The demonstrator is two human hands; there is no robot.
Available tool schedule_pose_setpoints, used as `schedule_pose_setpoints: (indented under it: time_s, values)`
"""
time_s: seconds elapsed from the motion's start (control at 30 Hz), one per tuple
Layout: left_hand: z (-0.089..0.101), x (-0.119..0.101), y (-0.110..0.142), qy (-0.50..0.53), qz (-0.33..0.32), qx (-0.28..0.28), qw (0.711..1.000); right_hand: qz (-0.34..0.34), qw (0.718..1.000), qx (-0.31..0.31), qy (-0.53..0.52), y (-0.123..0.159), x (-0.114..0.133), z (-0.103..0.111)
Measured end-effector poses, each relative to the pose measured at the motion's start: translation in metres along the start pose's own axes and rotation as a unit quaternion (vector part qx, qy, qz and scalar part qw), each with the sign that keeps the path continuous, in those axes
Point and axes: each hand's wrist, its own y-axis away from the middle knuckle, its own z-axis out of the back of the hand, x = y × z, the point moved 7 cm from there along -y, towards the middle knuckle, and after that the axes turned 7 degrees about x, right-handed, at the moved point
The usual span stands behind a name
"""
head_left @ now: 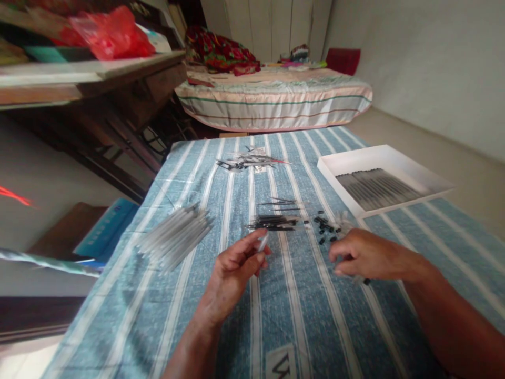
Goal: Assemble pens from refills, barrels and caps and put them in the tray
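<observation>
My left hand [240, 260] pinches a whitish translucent pen part [263, 241] between thumb and fingers; most of it is hidden in the grip. My right hand [365, 256] has its fingers curled down over a pile of clear plastic caps [344, 221], and whatever it may hold cannot be made out. Beside it are scattered small black plugs [325, 225]. Just beyond my left hand is a bundle of dark pen refills [274, 222], with a few loose refills [281, 205] behind it. A stack of translucent pen barrels [177, 237] lies at the left.
A white open box [339, 187] at the right back holds a row of pens [376, 187]. More pen parts [250, 160] lie at the far side of the striped cloth [189, 326]. A wooden desk [90, 87] stands left, and a bed [276, 102] lies beyond.
</observation>
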Motion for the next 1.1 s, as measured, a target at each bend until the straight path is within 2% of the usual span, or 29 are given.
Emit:
schedule_pose_setpoints:
  time_s: [0.13,0.23,0.37,0.5,0.67,0.77,0.87,0.97,1.1]
  values:
    - [-0.008,0.008,0.001,-0.014,0.032,0.036,0.999,-0.059,0.993,0.022,0.095,0.002,-0.003,-0.018]
    - [-0.011,0.009,0.001,-0.018,0.044,0.044,0.998,-0.067,0.989,0.020,0.127,0.002,-0.004,-0.021]
    - [-0.016,0.013,0.001,0.009,0.064,0.069,0.996,-0.058,0.992,-0.005,0.108,-0.004,-0.007,-0.014]
    - [-0.022,0.015,0.001,0.027,0.068,0.093,0.993,-0.111,0.976,-0.070,0.171,-0.018,-0.013,-0.001]
    - [-0.027,0.020,0.002,0.012,0.064,0.123,0.990,-0.131,0.959,-0.053,0.246,-0.034,-0.016,0.001]
    - [-0.029,0.023,0.004,0.000,0.067,0.132,0.989,-0.085,0.976,-0.064,0.188,-0.035,-0.010,0.001]
    - [-0.032,0.022,0.005,0.005,0.068,0.145,0.987,0.010,0.994,-0.104,0.028,-0.032,0.008,0.000]
    - [-0.038,0.019,0.007,0.014,0.059,0.164,0.985,0.078,0.977,-0.135,-0.143,-0.031,0.024,-0.004]
    - [-0.043,0.017,0.008,0.014,0.055,0.180,0.982,0.104,0.952,-0.158,-0.242,-0.033,0.030,-0.010]
